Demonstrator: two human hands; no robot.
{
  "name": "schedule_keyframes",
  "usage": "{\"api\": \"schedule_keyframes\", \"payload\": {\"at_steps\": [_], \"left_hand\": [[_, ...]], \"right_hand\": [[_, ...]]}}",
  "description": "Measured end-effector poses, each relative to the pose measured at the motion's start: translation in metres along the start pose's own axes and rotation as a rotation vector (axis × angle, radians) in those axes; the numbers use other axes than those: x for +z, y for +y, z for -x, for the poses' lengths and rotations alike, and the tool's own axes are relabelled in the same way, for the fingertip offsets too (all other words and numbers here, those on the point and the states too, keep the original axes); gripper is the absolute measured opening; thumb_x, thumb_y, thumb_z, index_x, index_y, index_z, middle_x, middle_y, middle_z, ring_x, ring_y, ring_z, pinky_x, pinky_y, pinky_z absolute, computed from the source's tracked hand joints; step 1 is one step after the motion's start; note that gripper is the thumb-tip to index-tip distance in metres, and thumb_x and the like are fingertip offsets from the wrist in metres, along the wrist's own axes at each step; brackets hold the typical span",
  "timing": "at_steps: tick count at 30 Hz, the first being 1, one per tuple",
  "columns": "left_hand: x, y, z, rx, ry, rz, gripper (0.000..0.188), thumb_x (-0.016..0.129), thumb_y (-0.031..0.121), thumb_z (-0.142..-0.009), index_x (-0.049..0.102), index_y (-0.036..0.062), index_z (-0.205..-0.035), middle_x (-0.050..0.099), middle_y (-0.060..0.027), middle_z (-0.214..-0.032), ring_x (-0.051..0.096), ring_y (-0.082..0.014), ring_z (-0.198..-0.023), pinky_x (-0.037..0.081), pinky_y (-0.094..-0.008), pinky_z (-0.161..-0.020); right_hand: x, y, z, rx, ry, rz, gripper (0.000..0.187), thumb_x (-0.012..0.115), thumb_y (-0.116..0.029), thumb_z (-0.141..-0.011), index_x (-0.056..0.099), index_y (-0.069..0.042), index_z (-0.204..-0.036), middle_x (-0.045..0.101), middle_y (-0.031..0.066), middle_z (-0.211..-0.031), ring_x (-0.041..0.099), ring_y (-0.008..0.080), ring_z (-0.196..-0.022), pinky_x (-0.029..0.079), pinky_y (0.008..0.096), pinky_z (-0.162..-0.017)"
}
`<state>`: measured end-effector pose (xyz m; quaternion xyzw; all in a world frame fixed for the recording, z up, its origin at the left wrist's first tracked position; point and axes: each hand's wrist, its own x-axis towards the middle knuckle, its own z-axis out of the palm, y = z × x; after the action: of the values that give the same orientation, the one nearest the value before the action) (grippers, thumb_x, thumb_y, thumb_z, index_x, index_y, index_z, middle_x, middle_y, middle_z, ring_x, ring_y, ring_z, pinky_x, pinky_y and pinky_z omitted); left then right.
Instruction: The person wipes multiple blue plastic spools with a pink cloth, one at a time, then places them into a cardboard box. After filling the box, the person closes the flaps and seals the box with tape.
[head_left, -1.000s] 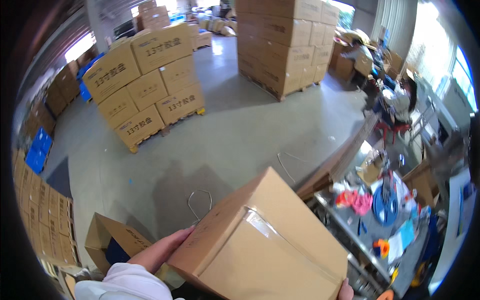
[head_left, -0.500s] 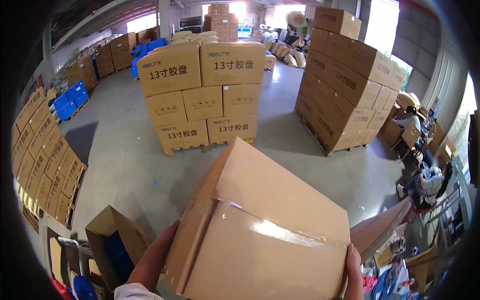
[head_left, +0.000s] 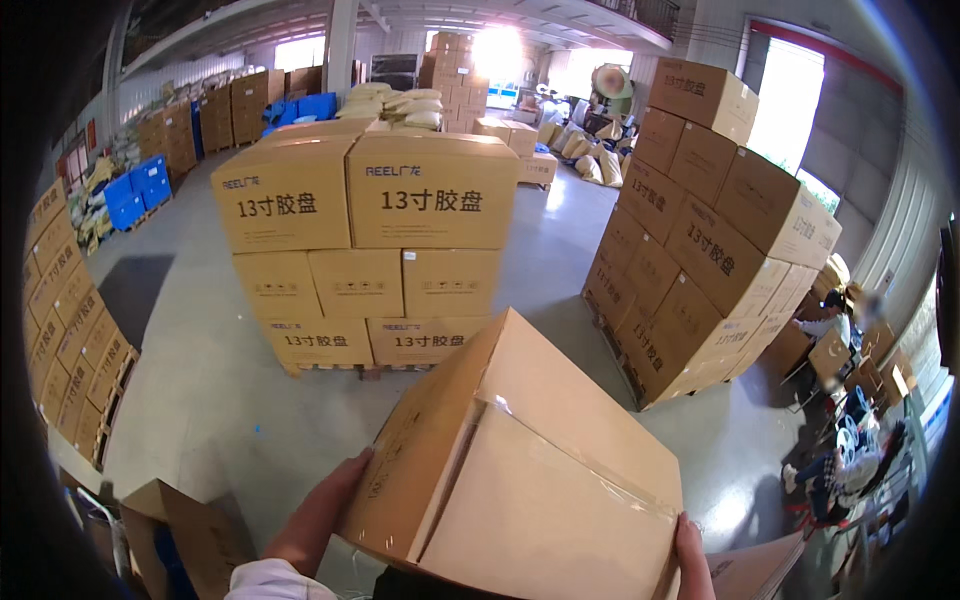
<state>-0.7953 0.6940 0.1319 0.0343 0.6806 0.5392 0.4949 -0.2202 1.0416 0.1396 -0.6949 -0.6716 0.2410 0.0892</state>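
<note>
A large brown cardboard box (head_left: pixel 560 480), sealed with clear tape along its seam, is held tilted in front of me between both hands. My left hand (head_left: pixel 338 492) presses on its left side, the fingers partly hidden against the cardboard. At the box's right edge my right hand (head_left: pixel 692 552) grips, only the thumb side showing. Beyond the held box stands a pallet stack of brown cartons (head_left: pixel 430 205) with dark printing, several high.
To the right rises a taller carton stack (head_left: pixel 700 240) on a pallet. More stacked cartons (head_left: pixel 75 330) line the left side. An open carton (head_left: pixel 185 545) with something blue inside sits at lower left. Two people (head_left: pixel 840 475) sit at the right. Blue crates (head_left: pixel 140 190) stand farther back.
The pallet stack ahead looks nearer and larger, and the right stack has also grown in view. The box stays in both hands; the open carton has slid toward the lower left edge.
</note>
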Motion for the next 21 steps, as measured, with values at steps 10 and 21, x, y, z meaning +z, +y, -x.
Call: {"api": "schedule_keyframes", "payload": {"at_steps": [10, 21], "left_hand": [[0.151, 0.208, -0.287, 0.082, -0.177, 0.042, 0.060, 0.042, 0.051, -0.099, 0.061, -0.0005, -0.123, 0.065, -0.0153, -0.118, 0.062, -0.0243, -0.103, 0.046, -0.0400, -0.092], [0.331, 0.395, -0.552, 0.107, -0.204, 0.186, 0.060, 0.043, 0.051, -0.099, 0.062, -0.0006, -0.122, 0.065, -0.0154, -0.117, 0.062, -0.0247, -0.103, 0.047, -0.0397, -0.092]], "right_hand": [[-0.035, -0.099, -0.313, -0.032, 0.110, -0.177, 0.069, 0.026, -0.051, -0.102, 0.062, 0.007, -0.115, 0.068, 0.0219, -0.103, 0.064, 0.0328, -0.092, 0.048, 0.0404, -0.085], [-0.066, -0.254, -0.657, -0.033, 0.144, -0.030, 0.073, 0.033, -0.056, -0.099, 0.059, 0.009, -0.119, 0.066, 0.0234, -0.110, 0.062, 0.0314, -0.106, 0.046, 0.0412, -0.092]]}}
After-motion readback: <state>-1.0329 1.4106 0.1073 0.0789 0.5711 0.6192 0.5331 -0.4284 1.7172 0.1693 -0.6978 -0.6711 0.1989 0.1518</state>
